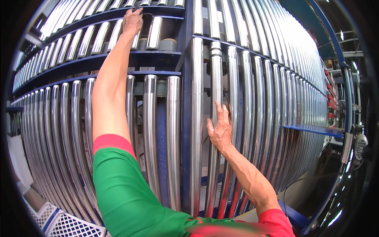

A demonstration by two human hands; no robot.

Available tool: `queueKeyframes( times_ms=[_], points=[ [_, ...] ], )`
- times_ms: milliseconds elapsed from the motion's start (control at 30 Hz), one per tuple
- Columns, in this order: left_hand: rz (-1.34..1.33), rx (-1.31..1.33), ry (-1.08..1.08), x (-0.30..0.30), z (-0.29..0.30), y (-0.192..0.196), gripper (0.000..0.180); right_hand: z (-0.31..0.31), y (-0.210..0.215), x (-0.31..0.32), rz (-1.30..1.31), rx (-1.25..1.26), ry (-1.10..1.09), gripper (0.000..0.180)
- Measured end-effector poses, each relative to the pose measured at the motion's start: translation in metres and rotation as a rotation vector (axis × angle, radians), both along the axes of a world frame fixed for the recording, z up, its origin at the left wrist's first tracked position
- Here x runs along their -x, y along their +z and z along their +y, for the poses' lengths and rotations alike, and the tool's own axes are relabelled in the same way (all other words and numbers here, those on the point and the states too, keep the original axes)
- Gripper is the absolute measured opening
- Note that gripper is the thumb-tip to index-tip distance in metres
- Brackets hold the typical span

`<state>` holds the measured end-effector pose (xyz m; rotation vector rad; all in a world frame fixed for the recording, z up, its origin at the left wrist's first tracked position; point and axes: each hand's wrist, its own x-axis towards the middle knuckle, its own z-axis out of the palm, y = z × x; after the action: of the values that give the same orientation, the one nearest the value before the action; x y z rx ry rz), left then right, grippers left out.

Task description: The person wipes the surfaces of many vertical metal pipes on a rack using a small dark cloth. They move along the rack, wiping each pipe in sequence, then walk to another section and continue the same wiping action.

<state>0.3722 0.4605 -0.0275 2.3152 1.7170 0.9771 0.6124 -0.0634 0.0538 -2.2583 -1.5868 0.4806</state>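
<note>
My left arm stretches far forward over a conveyor of shiny metal rollers. At its end, my left hand (132,23) is at the far blue rail (166,15), fingers curled beside a dark gap between rollers. Whatever its fingertips hold, if anything, is too small to make out. Nearer, right of the blue centre beam (186,118), my right hand (221,130) lies against a long metal roller (215,79). Its thumb and fingers are spread, touching the roller and reaching toward the gap beside it.
More rollers (65,118) fill the left side, with wider gaps near the centre beam. A blue plate (314,129) juts out over the right rollers. White lattice crates (73,226) sit at lower left. A blue curved frame post (347,94) borders the right side.
</note>
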Motion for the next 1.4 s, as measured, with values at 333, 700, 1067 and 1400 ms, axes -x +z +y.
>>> queueKeyframes(
  times_ms=[333, 700, 1067, 1400],
  points=[
    [0.046, -0.088, -0.119, -0.07, -0.065, 0.02, 0.057, 0.0, -0.001, 0.002, -0.043, -0.022, 0.017, 0.079],
    [0.247, -0.004, -0.574, 0.002, -0.2, 0.043, 0.034, 0.0, 0.002, 0.005, -0.008, 0.009, -0.012, 0.078],
    [-0.148, -0.101, -0.299, -0.075, -0.038, -0.001, 0.063, 0.005, 0.007, 0.002, 0.011, 0.069, -0.026, 0.079],
    [0.097, 0.172, -0.165, -0.026, -0.206, 0.058, 0.046, 0.001, 0.002, 0.004, -0.019, -0.031, 0.002, 0.081]
  ],
)
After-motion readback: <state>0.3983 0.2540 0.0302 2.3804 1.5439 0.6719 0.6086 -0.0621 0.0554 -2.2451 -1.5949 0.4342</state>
